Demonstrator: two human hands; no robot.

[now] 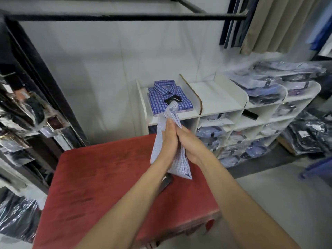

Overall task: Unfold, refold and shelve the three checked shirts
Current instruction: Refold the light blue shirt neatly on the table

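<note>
1. Centre of frame: both hands are pressed together around a pale checked shirt (pixel 168 141), held up in the air above the red table (pixel 100 177). The left hand (pixel 166 139) lies flat along the cloth, fingers straight; the right hand (pixel 188 142) closes against it from the other side, fingers curled on the fabric.
2. Key relation: the shirt's long axis runs near-vertical, a bunched end poking above the fingertips, the loose tail hanging below the wrists toward the table. It sits between the palms, neither hand nearer. Judgement: to refold, it must come down flat onto the table directly beneath.
3. Material: thin woven cotton, fine light-blue check, limp and creased, one stiff corner at the lower end.
4. Upper centre: a folded darker blue checked shirt (pixel 169 96) with a black tag lies on the white shelf unit (pixel 215 105), behind the hands.
5. Table surface: red, velvety, nap showing streaks.
6. Right of frame: plastic-bagged shirts (pixel 269 83), glossy, stacked.
</note>
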